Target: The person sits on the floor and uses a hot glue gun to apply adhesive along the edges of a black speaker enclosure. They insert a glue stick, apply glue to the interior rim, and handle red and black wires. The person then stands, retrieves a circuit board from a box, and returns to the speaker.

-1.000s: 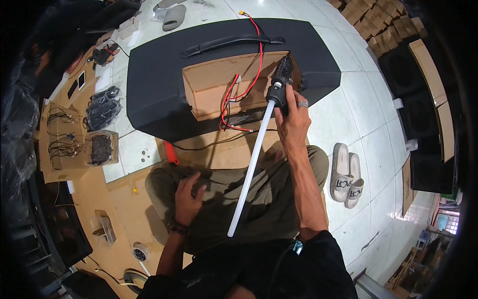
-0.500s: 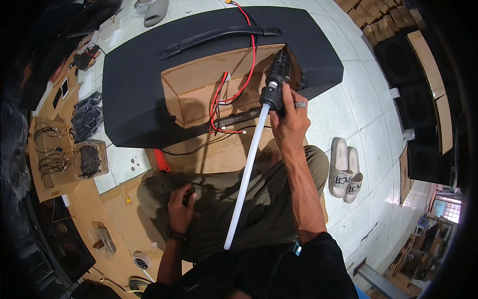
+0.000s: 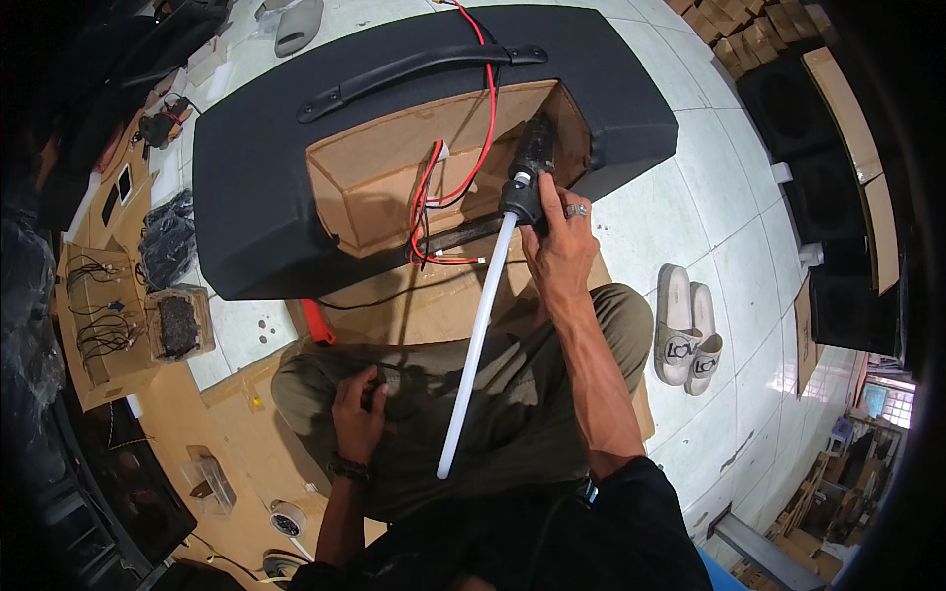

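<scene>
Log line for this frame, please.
right hand: grips glue gun, nozzle inside speaker cabinet opening | glue stick: juts back | left hand: resting on lap

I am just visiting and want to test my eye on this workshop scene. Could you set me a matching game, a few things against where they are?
Things:
1. glue gun
2. left hand
3. pair of sandals
4. red and black wires

Places:
A. on the white tile floor, to the person's right
B. resting on the lap
C. held in the right hand, nose inside the speaker cabinet opening
D. running over the cabinet into the wooden recess

Pairs: 1-C, 2-B, 3-A, 4-D
</scene>
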{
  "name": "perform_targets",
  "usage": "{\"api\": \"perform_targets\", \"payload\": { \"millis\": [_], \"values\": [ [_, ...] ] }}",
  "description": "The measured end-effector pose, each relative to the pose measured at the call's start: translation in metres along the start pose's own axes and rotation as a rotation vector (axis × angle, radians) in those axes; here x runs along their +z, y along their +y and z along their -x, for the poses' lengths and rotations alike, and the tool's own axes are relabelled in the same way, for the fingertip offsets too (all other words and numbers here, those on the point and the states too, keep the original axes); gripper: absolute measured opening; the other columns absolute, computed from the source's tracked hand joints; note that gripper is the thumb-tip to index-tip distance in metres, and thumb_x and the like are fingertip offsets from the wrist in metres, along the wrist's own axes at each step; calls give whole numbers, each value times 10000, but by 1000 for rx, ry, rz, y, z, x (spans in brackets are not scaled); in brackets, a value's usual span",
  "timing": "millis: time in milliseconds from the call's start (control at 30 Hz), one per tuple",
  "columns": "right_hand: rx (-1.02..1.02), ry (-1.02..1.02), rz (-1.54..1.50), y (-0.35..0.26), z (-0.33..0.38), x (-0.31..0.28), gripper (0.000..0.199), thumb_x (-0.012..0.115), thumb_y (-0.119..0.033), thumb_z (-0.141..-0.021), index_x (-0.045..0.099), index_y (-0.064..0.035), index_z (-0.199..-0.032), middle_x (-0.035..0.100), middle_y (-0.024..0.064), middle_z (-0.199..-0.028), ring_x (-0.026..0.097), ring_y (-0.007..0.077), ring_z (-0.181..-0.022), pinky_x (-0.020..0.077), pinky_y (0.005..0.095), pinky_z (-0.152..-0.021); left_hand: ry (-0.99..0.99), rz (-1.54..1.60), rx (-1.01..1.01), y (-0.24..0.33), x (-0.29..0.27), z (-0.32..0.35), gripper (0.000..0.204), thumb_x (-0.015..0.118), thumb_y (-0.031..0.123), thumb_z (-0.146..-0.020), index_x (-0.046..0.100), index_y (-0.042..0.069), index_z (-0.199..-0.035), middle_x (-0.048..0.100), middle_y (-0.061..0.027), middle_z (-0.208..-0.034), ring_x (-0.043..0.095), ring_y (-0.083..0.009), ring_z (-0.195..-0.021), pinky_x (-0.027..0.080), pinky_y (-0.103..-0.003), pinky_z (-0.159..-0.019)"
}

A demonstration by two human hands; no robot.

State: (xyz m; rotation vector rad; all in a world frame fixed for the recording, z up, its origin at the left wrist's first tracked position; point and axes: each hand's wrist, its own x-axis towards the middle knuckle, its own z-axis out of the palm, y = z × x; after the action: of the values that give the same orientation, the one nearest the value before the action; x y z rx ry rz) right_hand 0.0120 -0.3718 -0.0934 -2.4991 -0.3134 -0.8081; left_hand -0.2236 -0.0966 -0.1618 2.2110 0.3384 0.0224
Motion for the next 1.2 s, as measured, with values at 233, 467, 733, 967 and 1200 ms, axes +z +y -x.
{"api": "perform_targets", "payload": {
  "millis": [233,467,733,967,1200],
  "values": [
    [-4,45,-61,-5,-9,-3,809,808,-19,-651,547,-169,-1402,617,131,-1107,589,321,-989,544,415,-679,21,-21,21,3,-1,-1,292,733,82,-859,674,43,-1142,675,-126,-1040,666,-255,-879,549,-371,-778],
    [41,14,-10,0,2,8,804,829,-67,-674,540,-199,-1412,605,113,-1073,584,313,-983,539,418,-641,15,15,-25,-1,2,0,289,731,75,-859,677,43,-1141,678,-130,-1044,670,-260,-875,552,-370,-783],
    [73,-50,16,4,12,13,814,815,-72,-698,514,-222,-1439,595,119,-1053,582,314,-981,536,424,-639,17,-36,32,3,2,-3,298,731,56,-853,673,44,-1145,680,-131,-1042,676,-266,-890,555,-370,-787],
    [72,-45,-27,-1,6,9,796,814,-88,-717,508,-211,-1441,606,135,-1079,579,324,-996,538,435,-655,24,-33,39,7,0,-3,290,723,49,-859,673,50,-1145,677,-129,-1044,680,-259,-874,558,-365,-781],
    [106,-46,-36,-6,2,6,772,805,-109,-741,503,-205,-1444,608,143,-1062,580,331,-992,541,451,-676,25,-56,51,4,-1,-3,287,723,61,-867,669,33,-1147,693,-133,-1045,689,-242,-873,554,-351,-773]
  ]
}}
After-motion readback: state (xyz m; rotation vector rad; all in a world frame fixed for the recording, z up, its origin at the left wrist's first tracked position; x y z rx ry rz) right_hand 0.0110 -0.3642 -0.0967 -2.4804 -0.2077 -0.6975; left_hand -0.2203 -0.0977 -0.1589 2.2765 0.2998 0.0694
